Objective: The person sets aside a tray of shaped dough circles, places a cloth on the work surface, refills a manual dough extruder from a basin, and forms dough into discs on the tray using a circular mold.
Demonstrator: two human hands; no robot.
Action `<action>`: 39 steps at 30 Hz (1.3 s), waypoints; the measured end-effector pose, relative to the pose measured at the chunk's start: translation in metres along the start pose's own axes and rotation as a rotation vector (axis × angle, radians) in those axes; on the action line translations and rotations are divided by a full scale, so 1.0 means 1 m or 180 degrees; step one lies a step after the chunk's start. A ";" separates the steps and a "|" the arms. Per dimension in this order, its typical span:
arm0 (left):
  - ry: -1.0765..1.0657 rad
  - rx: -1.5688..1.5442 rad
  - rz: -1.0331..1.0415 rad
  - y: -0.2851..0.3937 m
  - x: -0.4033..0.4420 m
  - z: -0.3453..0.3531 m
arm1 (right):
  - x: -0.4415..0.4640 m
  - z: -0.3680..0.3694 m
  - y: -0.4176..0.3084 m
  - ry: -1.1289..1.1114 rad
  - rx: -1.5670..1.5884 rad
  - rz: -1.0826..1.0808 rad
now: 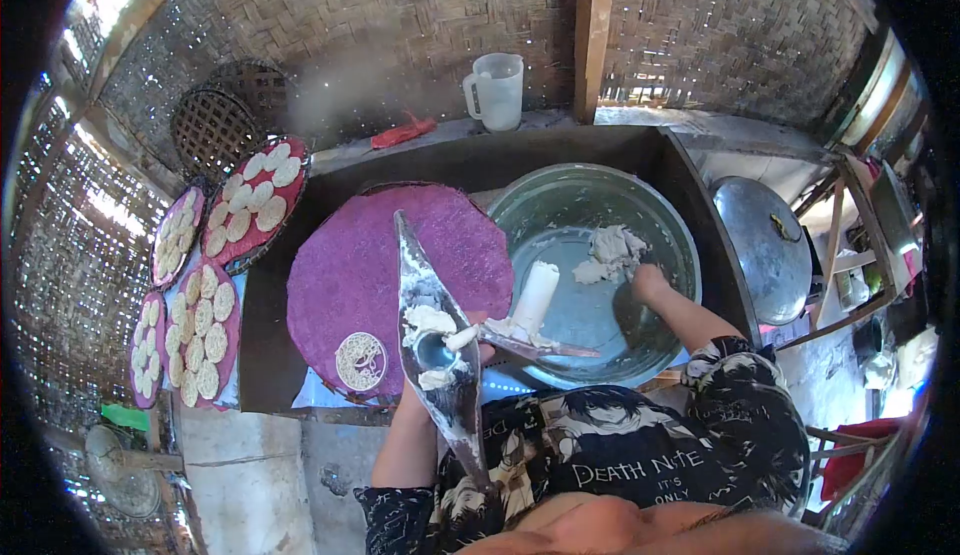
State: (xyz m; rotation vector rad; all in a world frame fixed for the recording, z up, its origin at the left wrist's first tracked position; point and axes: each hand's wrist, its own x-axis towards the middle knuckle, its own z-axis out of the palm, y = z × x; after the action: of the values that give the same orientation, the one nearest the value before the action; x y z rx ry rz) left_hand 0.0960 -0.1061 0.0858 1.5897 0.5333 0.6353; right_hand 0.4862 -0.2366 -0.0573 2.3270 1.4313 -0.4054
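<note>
Gripping a wooden press (458, 400) from beneath, the left hand (484, 349) is closing around its middle, with only some of its fingers showing at the side. The press is slanting in front of the body, one pointed end reaching over a round purple mat (350, 255) and the other coming down against the printed shirt (640, 445). White dough is clinging around the round hole in its centre. Just beside it, a plunger (537, 300) is standing its white-coated cylinder up from a narrow wooden bar, which is extending over the near side of a green basin (550, 230); whether the left fingers are also holding the bar, one cannot tell. Inside that basin, the right hand (650, 283) is reaching to a lump of white dough (612, 250) and appearing to touch its edge; its fingers are mostly hidden, so how tightly they are gripping cannot be told. One noodle disc (360, 362) is lying near the mat's near edge. Farther left, more pale discs are resting on reddish-purple trays (222, 240), while a translucent pitcher (500, 95) is standing behind the basin, near the woven wall (430, 35).
</note>
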 end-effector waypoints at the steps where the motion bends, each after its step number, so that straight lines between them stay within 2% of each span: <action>1: 0.0098 0.0101 0.0046 0.000 0.000 0.001 | 0.003 0.001 -0.006 0.0030 0.0062 0.0027; 4: 0.0223 0.0628 0.1010 -0.002 0.005 -0.001 | 0.043 0.053 -0.006 0.0017 0.0304 0.0268; 5: 0.0212 0.0794 0.1267 -0.001 0.006 -0.002 | 0.051 0.064 -0.005 0.0060 0.0150 0.0046; 7: 0.0043 0.0931 0.0970 0.013 0.003 -0.005 | 0.062 0.087 0.001 0.0134 -0.0146 -0.0388; 9: -0.0182 -0.0771 0.0288 -0.018 -0.001 -0.015 | 0.072 0.103 0.008 0.0100 0.1799 0.0166; 11: -0.0056 -0.1881 -0.0065 -0.024 0.001 -0.013 | 0.036 0.052 -0.006 -0.0223 0.3741 0.0997; 12: 0.0196 -0.2140 -0.0066 -0.018 0.003 -0.005 | 0.029 0.039 -0.008 -0.0296 0.4365 0.1162; 14: 0.0402 -0.2095 0.0161 -0.028 0.006 -0.006 | 0.025 0.027 -0.006 -0.0472 0.5201 0.1275; 15: 0.0357 -0.1791 0.0389 -0.054 0.011 -0.015 | 0.027 0.025 -0.002 -0.0552 0.5507 0.1264; 17: 0.0449 -0.1530 0.0339 -0.031 0.011 -0.011 | 0.017 0.002 0.001 -0.0994 0.6162 0.1422; 18: 0.0586 -0.1578 0.0064 -0.007 0.005 -0.004 | 0.017 0.002 0.006 -0.1085 0.6112 0.1302; 20: 0.0622 -0.1257 0.0063 -0.007 0.003 -0.005 | 0.011 -0.005 0.018 -0.1276 0.5992 0.1073; 21: 0.0515 -0.0877 0.0335 -0.046 0.007 -0.018 | 0.001 -0.016 0.017 -0.1292 0.6119 0.1176; 24: 0.0501 -0.1895 -0.0051 -0.046 0.008 -0.010 | -0.029 -0.053 0.018 -0.1495 0.5963 0.0327; 25: 0.0383 -0.2234 -0.0158 -0.047 0.009 -0.010 | -0.035 -0.063 0.016 -0.1278 0.5802 0.0232; 27: -0.0601 -0.2715 -0.0034 -0.067 0.016 -0.017 | -0.043 -0.075 0.014 -0.0856 0.5482 0.0057; 29: -0.0819 -0.2281 0.0100 -0.049 0.016 -0.016 | -0.032 -0.066 0.013 -0.0500 0.4854 0.0120; 31: -0.0635 -0.1602 0.0212 -0.050 0.016 -0.015 | -0.027 -0.061 0.007 -0.0180 0.4072 0.0158; 32: -0.0728 -0.1842 0.0165 -0.061 0.018 -0.015 | -0.028 -0.063 -0.004 -0.0047 0.3593 0.0165; 34: -0.0669 -0.1018 0.0046 -0.081 0.020 -0.017 | -0.023 -0.055 -0.008 0.0455 0.2522 -0.0016; 35: -0.0503 0.0051 -0.0019 -0.077 0.019 -0.017 | -0.013 -0.041 -0.008 0.0815 0.1925 -0.0201; 36: -0.0320 0.0091 0.0060 -0.072 0.014 -0.015 | -0.004 -0.028 -0.008 0.1154 0.1322 -0.0385; 38: 0.0051 0.0183 0.0209 -0.034 0.003 -0.004 | 0.016 0.001 -0.011 0.0932 0.1379 -0.0116; 39: 0.0043 -0.0675 -0.0048 -0.021 0.000 -0.001 | 0.020 0.011 -0.014 0.0818 0.1410 0.0013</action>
State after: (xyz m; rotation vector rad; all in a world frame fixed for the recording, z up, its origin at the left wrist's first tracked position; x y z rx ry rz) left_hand 0.0953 -0.1029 0.0655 1.3818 0.4714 0.6693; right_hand 0.4817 -0.2196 -0.0779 2.8196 1.5817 -0.4759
